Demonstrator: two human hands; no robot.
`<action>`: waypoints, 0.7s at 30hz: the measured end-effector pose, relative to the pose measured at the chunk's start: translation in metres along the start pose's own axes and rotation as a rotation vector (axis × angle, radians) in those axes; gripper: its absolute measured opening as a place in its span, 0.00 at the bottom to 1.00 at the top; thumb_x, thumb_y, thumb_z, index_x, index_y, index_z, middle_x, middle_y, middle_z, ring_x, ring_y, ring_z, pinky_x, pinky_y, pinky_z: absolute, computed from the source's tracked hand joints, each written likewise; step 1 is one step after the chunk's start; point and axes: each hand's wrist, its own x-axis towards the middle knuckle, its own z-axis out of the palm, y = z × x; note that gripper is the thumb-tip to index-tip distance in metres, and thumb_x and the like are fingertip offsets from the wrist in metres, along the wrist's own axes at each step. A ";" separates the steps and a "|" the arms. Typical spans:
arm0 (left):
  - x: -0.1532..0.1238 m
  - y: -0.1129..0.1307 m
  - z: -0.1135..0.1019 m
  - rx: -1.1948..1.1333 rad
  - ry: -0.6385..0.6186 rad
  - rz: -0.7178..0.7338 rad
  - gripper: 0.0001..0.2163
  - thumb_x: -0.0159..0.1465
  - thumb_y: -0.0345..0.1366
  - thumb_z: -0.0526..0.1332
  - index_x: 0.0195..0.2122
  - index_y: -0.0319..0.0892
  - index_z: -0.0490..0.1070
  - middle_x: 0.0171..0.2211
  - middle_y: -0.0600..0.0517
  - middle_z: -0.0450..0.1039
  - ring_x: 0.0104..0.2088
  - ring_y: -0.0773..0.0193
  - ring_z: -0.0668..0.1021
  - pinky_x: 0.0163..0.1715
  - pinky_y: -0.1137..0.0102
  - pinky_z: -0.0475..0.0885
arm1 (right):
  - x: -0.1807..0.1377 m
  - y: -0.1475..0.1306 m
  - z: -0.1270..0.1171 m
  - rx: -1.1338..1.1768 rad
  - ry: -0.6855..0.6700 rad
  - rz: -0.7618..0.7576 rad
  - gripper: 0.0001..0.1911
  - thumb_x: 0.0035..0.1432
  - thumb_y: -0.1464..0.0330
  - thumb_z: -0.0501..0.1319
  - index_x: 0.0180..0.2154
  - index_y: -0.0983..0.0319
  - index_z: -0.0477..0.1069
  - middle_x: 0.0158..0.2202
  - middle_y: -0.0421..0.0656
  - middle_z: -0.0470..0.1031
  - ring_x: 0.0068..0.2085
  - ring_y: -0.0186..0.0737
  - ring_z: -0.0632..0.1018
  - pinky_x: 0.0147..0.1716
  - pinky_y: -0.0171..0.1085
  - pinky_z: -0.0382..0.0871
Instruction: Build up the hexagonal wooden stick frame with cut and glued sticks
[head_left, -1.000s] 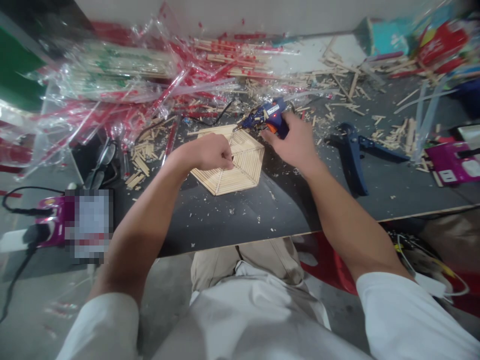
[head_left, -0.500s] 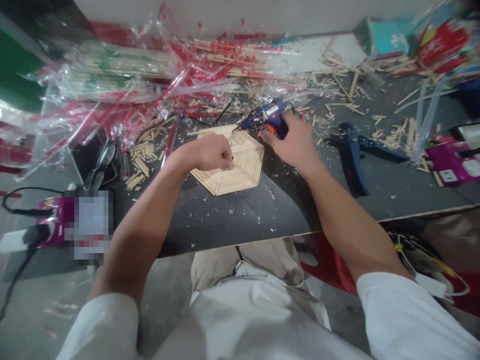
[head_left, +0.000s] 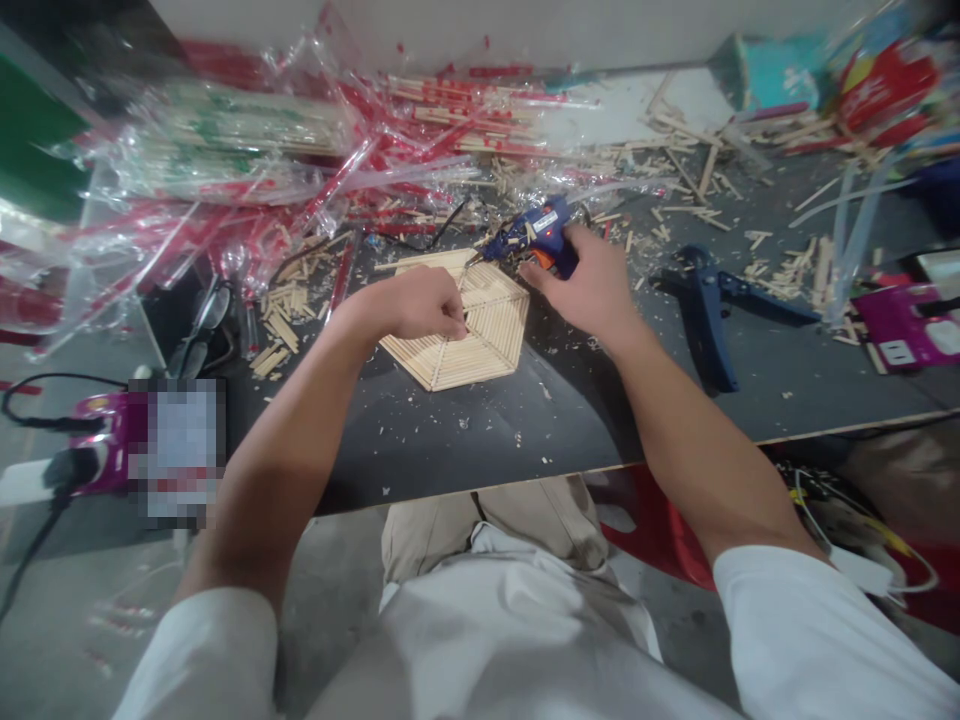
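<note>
A flat hexagonal panel of thin wooden sticks (head_left: 480, 361) lies on the dark tabletop, its sticks laid in nested rows that meet along radial seams. My left hand (head_left: 424, 304) is closed over its left half, fingertips pinched near the centre; whatever they hold is hidden. In my right hand (head_left: 594, 282) is a blue hot glue gun (head_left: 549, 222), gripped by its handle near an orange trigger. Its nozzle points left and down at the panel's upper edge; I cannot tell whether it touches. A loose stick (head_left: 412, 262) projects left along that upper edge.
Plastic-wrapped stick bundles (head_left: 247, 135) pile up at the back left. Cut stick pieces (head_left: 281, 330) lie left of the panel, more at the back right. A dark blue hand cutter (head_left: 709, 320) rests to the right. Purple power strips (head_left: 911, 325) sit at the right.
</note>
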 end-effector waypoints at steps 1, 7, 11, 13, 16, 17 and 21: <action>0.000 -0.001 0.000 -0.001 0.006 0.008 0.14 0.62 0.44 0.64 0.37 0.42 0.86 0.39 0.49 0.87 0.40 0.58 0.83 0.40 0.67 0.68 | 0.000 0.000 0.000 0.003 0.001 -0.004 0.20 0.61 0.49 0.71 0.44 0.56 0.74 0.42 0.50 0.83 0.43 0.58 0.82 0.47 0.57 0.78; -0.001 0.000 0.000 -0.005 0.021 0.000 0.13 0.61 0.43 0.65 0.36 0.41 0.86 0.37 0.49 0.87 0.38 0.60 0.83 0.40 0.68 0.68 | 0.000 -0.002 -0.001 0.006 -0.003 0.005 0.21 0.61 0.48 0.70 0.44 0.57 0.73 0.41 0.50 0.82 0.45 0.59 0.83 0.48 0.57 0.78; -0.002 0.002 -0.002 -0.018 0.002 -0.009 0.13 0.62 0.42 0.65 0.37 0.40 0.86 0.39 0.47 0.87 0.39 0.58 0.83 0.40 0.67 0.68 | 0.000 -0.002 -0.002 -0.020 -0.006 0.010 0.19 0.61 0.51 0.71 0.43 0.57 0.73 0.42 0.50 0.82 0.44 0.58 0.83 0.47 0.56 0.77; -0.002 0.002 -0.002 -0.019 -0.008 -0.001 0.14 0.62 0.42 0.64 0.39 0.39 0.86 0.39 0.47 0.87 0.39 0.56 0.83 0.42 0.66 0.69 | 0.000 0.000 0.000 -0.031 -0.006 0.007 0.19 0.61 0.52 0.71 0.44 0.57 0.73 0.42 0.50 0.82 0.44 0.59 0.83 0.47 0.56 0.77; -0.002 0.001 -0.002 -0.009 -0.013 0.014 0.15 0.62 0.42 0.64 0.40 0.39 0.86 0.39 0.46 0.87 0.40 0.56 0.83 0.43 0.66 0.69 | 0.000 0.002 0.001 -0.025 0.003 -0.013 0.19 0.62 0.51 0.70 0.45 0.58 0.73 0.42 0.51 0.82 0.46 0.60 0.83 0.47 0.56 0.77; -0.001 0.000 -0.002 -0.008 -0.011 0.021 0.15 0.62 0.42 0.64 0.40 0.39 0.86 0.39 0.47 0.87 0.40 0.57 0.83 0.43 0.66 0.69 | 0.000 0.003 0.001 -0.022 0.003 -0.018 0.20 0.62 0.51 0.70 0.45 0.57 0.73 0.42 0.51 0.82 0.47 0.60 0.83 0.47 0.56 0.77; 0.000 -0.002 -0.001 -0.004 0.004 0.044 0.14 0.62 0.44 0.64 0.38 0.42 0.85 0.38 0.50 0.87 0.39 0.60 0.83 0.41 0.68 0.68 | 0.001 0.002 0.000 -0.023 -0.017 -0.007 0.19 0.62 0.51 0.70 0.45 0.57 0.73 0.42 0.51 0.82 0.46 0.60 0.83 0.48 0.57 0.77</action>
